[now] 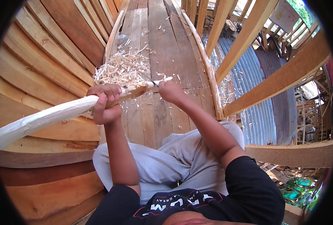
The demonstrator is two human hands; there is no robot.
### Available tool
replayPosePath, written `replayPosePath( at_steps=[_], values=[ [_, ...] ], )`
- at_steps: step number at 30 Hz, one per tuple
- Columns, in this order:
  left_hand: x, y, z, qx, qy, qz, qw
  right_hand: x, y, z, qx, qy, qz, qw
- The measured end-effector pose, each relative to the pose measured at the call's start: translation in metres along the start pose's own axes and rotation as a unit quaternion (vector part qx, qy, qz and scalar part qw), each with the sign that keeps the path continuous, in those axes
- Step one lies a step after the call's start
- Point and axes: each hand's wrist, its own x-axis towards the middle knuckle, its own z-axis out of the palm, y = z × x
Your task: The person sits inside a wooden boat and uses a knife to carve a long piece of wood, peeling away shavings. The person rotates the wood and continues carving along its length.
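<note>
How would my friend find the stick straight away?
Start at the plank floor, with the wooden wall along its left. Look for the left hand, which grips the stick. It is long, round and mostly whitish, unlike the wall's flat, browner boards.

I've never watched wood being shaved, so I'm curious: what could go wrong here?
The thin dark blade in the right grip could slip along the long, pale, round wooden pole toward the left grip. The pole might twist, since only the left grip visibly steadies it. The curled, pale wood shavings on the brown plank floor might be slippery underfoot.
</note>
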Motion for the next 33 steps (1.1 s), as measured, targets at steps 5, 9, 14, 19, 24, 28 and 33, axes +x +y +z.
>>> replayPosePath(
  at_steps=[5,9,14,19,24,28,33],
  values=[
    [-0.004,-0.007,0.011,-0.008,-0.002,-0.016,1.0,0.037,0.084,0.004,0.024,0.04,0.044,0.998],
    [0.002,-0.005,0.01,-0.001,-0.012,-0.005,1.0,0.039,0.07,0.0,-0.013,-0.019,0.055,0.998],
    [0.001,0.001,0.003,0.012,-0.024,-0.003,1.0,0.001,-0.006,-0.008,-0.068,-0.026,0.012,0.997],
    [0.004,-0.003,0.003,0.015,-0.003,-0.006,1.0,0.034,0.056,-0.003,-0.087,-0.03,0.026,0.995],
    [0.001,-0.004,0.009,0.006,0.0,-0.014,1.0,0.032,0.064,0.005,-0.055,0.01,0.035,0.998],
    [0.001,0.001,0.009,0.016,-0.012,-0.001,1.0,-0.002,-0.018,-0.015,-0.09,-0.024,0.044,0.995],
    [0.007,-0.007,0.004,0.001,-0.031,-0.006,0.999,0.054,0.117,0.009,-0.103,0.038,0.031,0.993]
  ],
)
